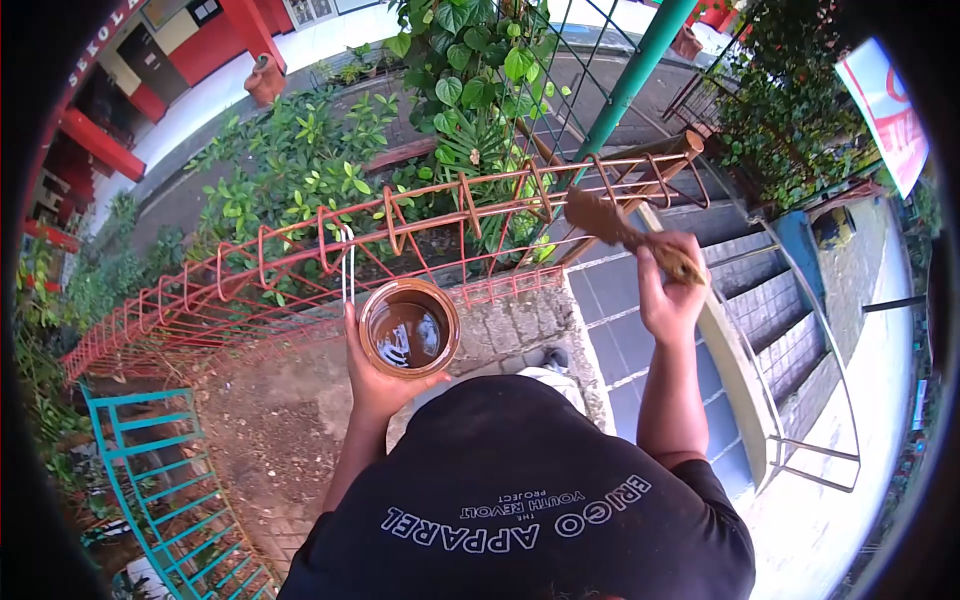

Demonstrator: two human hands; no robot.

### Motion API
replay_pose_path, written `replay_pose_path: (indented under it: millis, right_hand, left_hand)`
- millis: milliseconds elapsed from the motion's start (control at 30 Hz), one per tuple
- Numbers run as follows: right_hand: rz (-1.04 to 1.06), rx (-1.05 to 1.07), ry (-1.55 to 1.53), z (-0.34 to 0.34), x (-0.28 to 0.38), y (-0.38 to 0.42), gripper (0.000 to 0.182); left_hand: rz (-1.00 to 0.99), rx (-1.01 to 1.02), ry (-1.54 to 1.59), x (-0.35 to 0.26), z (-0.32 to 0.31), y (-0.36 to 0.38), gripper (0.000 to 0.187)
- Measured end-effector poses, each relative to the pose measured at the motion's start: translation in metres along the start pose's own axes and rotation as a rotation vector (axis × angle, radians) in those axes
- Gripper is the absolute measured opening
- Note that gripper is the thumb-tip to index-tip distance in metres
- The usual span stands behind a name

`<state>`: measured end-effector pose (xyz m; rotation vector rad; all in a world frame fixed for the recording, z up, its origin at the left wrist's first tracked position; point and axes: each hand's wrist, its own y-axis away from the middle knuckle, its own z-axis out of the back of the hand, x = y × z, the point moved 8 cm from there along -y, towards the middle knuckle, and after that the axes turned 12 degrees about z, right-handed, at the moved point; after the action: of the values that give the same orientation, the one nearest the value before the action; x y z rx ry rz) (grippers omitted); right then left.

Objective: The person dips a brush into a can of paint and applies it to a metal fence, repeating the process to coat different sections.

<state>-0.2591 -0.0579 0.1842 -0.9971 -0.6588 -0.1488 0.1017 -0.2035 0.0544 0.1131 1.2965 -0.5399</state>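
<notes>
My left hand point(375, 380) is wrapped round a round can point(452, 352) of glossy brown paint, held upright with its mouth facing up. In my right hand point(672, 290) is the wooden handle of a paintbrush point(598, 217). Brown paint coats the brush's bristles, which point left and lie at or just in front of the wire fence's top rail; contact cannot be made out. The fence point(430, 228) has triangular wire loops, brown towards the right and redder towards the left.
Leafy plants point(310, 160) grow behind the fence. A green pole point(640, 75) rises beyond it. Steps point(770, 320) with a metal handrail point(835, 350) lie at the right. A teal metal gate point(165, 480) stands at the lower left, beside bare soil point(275, 430).
</notes>
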Motion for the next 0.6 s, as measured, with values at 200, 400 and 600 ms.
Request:
replay_pose_path:
  millis: [200, 400, 600]
  right_hand:
    - [-0.129, 0.050, -0.310, -0.030, -0.023, -0.022, 0.016]
    - [-0.121, 0.108, -0.262, -0.033, -0.024, -0.030, 0.016]
    - [-0.091, 0.010, -0.348, -0.046, 0.000, -0.079, 0.015]
  left_hand:
    - [0.049, -0.047, -0.040, 0.009, 0.008, 0.007, 0.157]
    - [0.097, -0.117, 0.124, 0.018, 0.017, 0.017, 0.153]
    - [0.114, -0.192, 0.175, 0.015, 0.026, 0.020, 0.149]
